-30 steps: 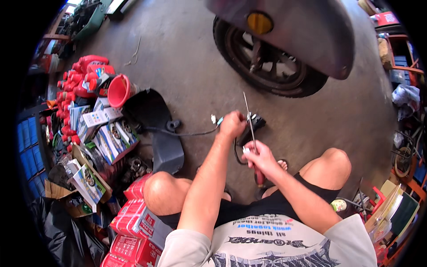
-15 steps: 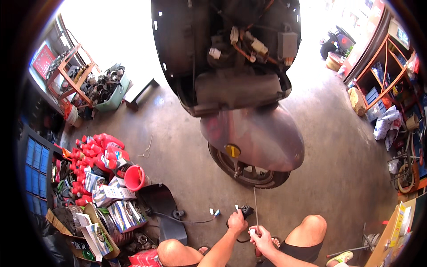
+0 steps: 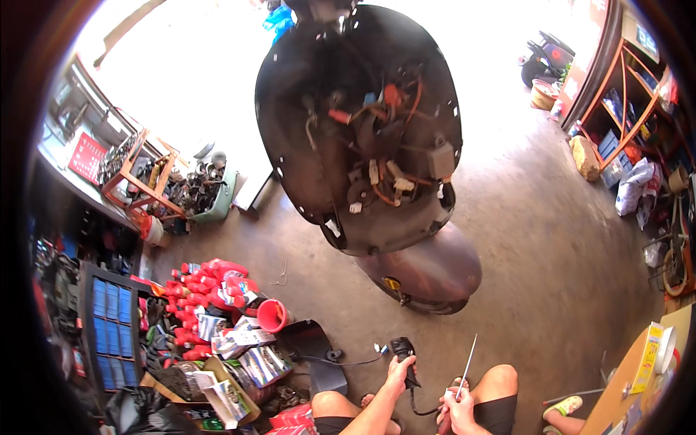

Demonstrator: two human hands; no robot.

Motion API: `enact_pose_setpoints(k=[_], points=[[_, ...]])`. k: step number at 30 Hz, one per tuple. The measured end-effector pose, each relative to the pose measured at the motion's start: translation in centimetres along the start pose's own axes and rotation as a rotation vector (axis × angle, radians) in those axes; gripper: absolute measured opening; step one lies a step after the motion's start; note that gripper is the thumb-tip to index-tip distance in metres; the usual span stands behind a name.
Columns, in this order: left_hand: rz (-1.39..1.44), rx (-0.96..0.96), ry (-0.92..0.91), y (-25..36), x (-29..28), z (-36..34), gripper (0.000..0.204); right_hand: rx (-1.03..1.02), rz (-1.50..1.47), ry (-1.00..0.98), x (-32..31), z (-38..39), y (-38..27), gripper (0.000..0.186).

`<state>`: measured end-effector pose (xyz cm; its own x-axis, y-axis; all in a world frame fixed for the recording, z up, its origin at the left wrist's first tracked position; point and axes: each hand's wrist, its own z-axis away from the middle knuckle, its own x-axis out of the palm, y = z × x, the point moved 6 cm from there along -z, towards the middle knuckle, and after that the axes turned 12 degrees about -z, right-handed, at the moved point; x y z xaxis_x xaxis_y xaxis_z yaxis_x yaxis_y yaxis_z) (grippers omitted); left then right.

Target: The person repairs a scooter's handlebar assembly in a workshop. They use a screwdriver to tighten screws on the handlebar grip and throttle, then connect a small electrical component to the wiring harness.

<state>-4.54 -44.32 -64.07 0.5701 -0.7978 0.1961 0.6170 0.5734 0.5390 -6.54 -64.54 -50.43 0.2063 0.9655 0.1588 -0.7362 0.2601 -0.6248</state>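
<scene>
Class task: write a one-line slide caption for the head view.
Left hand grips a black part, right hand a screwdriver.

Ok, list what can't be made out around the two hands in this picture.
- Right hand: head view, bottom edge cuts off the handle of the thin rod it holds.
- Left hand: covers part of the black part, whose kind is too small to tell.
- Cable: its far end hides behind the black panel.

Bare floor [image 3: 522, 239] right; scooter [image 3: 362, 145] ahead, red bottles [image 3: 206, 286] left.
</scene>
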Motion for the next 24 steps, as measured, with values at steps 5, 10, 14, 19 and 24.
enact_pose_setpoints(k=[5, 10, 14, 19, 24], points=[[0.483, -0.086, 0.073, 7.4, 0.5, 9.6, 0.02, -0.026, 0.107, -0.022, -0.8, 6.4, -3.7, 0.019], [0.686, -0.008, 0.196, 14.9, -1.2, 18.8, 0.023, -0.078, 0.048, -0.059, -1.3, 13.7, -13.3, 0.007], [0.661, -0.012, 0.1, 19.6, -0.8, 25.0, 0.024, -0.187, -0.111, 0.051, -3.9, 17.9, -21.1, 0.009], [0.03, 0.053, 0.103, 26.3, 2.6, 35.8, 0.022, -0.295, -0.283, 0.118, -8.5, 19.9, -29.3, 0.01], [-0.171, 0.284, 0.056, 29.2, 6.8, 41.5, 0.036, -0.305, -0.485, 0.032, -8.6, 21.0, -37.2, 0.017]])
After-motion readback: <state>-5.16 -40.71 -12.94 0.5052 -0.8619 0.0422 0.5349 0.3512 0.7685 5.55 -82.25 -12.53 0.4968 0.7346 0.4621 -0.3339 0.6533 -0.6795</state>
